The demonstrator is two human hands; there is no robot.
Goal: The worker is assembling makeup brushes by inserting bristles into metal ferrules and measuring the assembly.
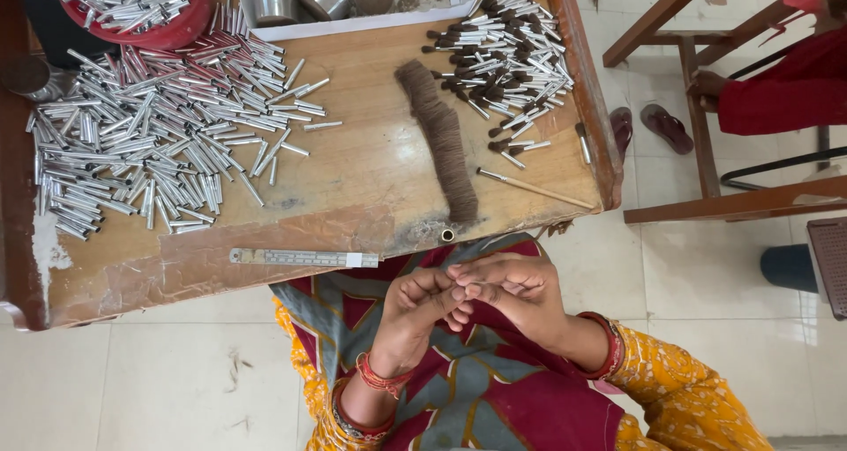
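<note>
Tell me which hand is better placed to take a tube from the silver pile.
Probably left: the left hand is on the side of the silver tube pile; the right hand would cross over.

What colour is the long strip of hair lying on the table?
Dark brown; the strip of hair shows best in the head view.

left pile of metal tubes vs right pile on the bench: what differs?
The left pile of tubes is bare silver with open ends; the right pile of tubes has dark brown hair tufts at the tube ends. The left pile is larger and spreads wider; the right pile is smaller and tighter. The left pile lies near a red tub; the right pile lies beside a strip of brown hair. Both lie loose on the wooden bench.
</note>
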